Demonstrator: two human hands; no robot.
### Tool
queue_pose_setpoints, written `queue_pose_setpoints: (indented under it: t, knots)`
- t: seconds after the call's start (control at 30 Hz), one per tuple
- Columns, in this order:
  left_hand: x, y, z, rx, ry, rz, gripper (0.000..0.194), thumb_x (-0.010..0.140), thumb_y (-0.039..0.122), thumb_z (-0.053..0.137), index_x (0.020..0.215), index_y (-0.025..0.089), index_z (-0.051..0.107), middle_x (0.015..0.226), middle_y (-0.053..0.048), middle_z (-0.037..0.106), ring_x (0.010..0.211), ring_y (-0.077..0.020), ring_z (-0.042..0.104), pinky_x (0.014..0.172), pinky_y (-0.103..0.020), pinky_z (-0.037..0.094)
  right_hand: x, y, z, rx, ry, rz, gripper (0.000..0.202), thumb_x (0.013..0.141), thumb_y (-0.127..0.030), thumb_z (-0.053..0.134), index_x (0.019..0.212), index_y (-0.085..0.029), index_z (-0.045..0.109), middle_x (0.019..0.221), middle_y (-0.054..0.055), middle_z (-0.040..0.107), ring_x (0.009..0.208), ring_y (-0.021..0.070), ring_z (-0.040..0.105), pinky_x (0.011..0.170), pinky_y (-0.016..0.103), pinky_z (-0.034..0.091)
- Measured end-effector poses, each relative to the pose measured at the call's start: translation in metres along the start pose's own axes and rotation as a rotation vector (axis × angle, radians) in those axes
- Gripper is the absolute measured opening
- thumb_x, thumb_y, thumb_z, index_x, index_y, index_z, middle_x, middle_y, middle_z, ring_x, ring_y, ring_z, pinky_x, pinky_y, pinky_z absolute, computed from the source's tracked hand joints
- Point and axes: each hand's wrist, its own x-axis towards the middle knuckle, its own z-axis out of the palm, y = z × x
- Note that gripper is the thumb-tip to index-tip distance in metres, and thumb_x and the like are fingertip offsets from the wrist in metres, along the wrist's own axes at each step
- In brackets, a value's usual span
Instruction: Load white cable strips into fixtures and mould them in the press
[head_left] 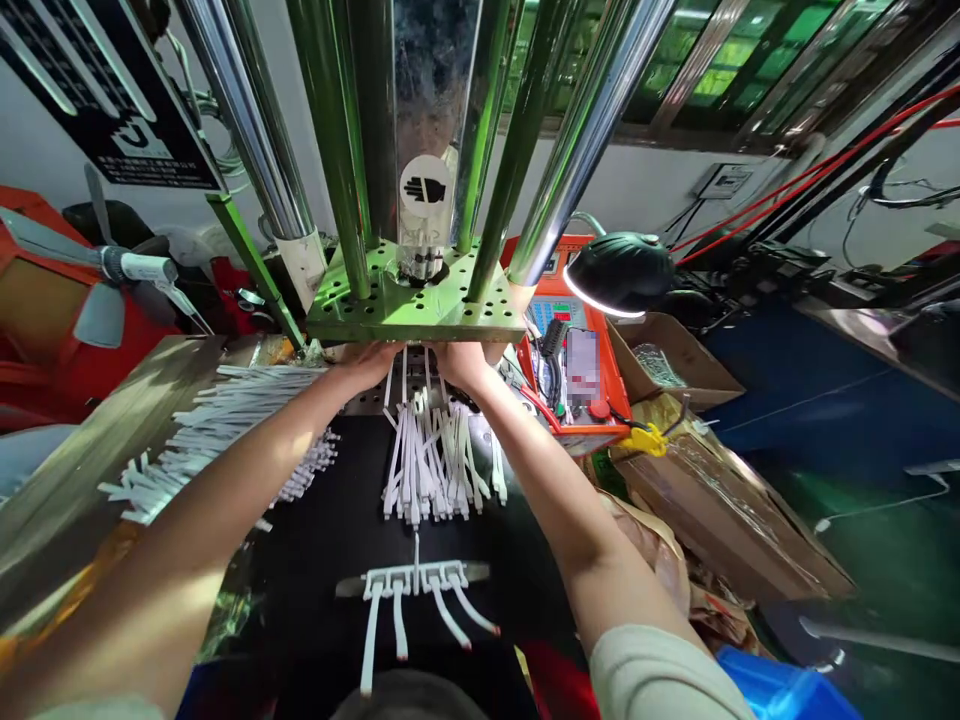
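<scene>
Both arms reach forward to a green perforated press plate [416,318]. My left hand [369,362] is at the plate's front edge, its fingers hidden beneath it. My right hand [461,364] lies a little to the right, fingers also out of sight under the plate. Thin white strips run out between the two hands. Below them hangs a bunch of white cables [427,460] over the black surface. Nearer to me, a white connector strip [416,577] with several short cable tails lies across a flat bar. What either hand holds cannot be made out.
A pile of white cables [225,430] lies left, beneath my left forearm. Metal columns [585,130] rise from the press. On the right are a lit black lamp [622,272], an orange control box [611,345] and cardboard boxes [735,500]. A fan [112,265] stands at far left.
</scene>
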Motion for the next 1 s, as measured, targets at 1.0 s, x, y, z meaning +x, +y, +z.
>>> queue_pose_setpoints:
  t: [1.0]
  knots:
    - [-0.361, 0.004, 0.071, 0.368, 0.162, 0.210, 0.068, 0.085, -0.004, 0.046, 0.147, 0.022, 0.045, 0.147, -0.014, 0.051, 0.128, -0.0286, 0.057, 0.122, -0.053, 0.027, -0.369, -0.026, -0.044, -0.048, -0.095, 0.048, 0.074, 0.092, -0.003, 0.047, 0.157, -0.033, 0.029, 0.135, 0.012, 0.055, 0.126, 0.0328, 0.053, 0.106, 0.055, 0.042]
